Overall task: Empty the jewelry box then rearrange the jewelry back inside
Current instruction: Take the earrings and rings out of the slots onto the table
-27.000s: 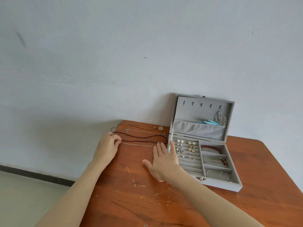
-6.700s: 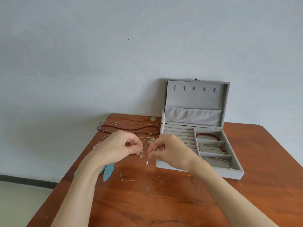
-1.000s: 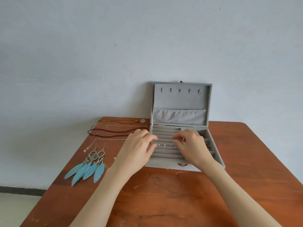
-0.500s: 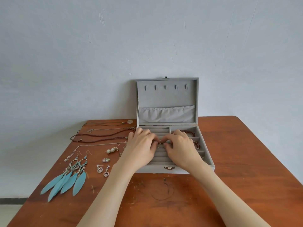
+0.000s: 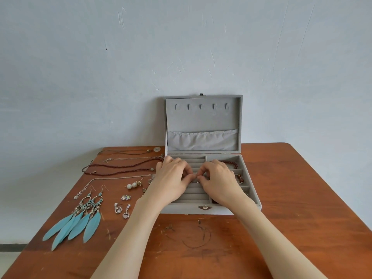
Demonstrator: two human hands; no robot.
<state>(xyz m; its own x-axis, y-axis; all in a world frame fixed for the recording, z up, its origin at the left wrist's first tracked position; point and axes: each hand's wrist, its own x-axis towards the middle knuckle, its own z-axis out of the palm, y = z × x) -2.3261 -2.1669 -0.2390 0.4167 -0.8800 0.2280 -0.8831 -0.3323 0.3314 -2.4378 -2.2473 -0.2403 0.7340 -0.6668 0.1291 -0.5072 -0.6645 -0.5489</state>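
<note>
Head view: the grey jewelry box (image 5: 203, 210) sits at the back middle of the wooden table (image 5: 281, 228), lid up against the wall, 5 little hooks and a fabric pocket showing inside the lid. Both hands are down in the left, ring-roll section. The left hand (image 5: 173, 182) and right hand (image 5: 219, 182) have their fingers curled in with the tips meeting over one of the rolls, looks like they're pinching something tiny and silvery between them, but it's too small to say what it is or which hand really has it.

In the right-side compartments there's a dark red beaded bracelet (image 5: 229, 163) at the back, and another bracelet partly hidden under the right hand.

Laid out on the table left of the box: several necklaces (image 5: 120, 170) in rows, a pair of blue feather earrings (image 5: 80, 218) near the left edge, a pearl earring (image 5: 131, 185), and a few small sparkly studs (image 5: 122, 208).
</note>
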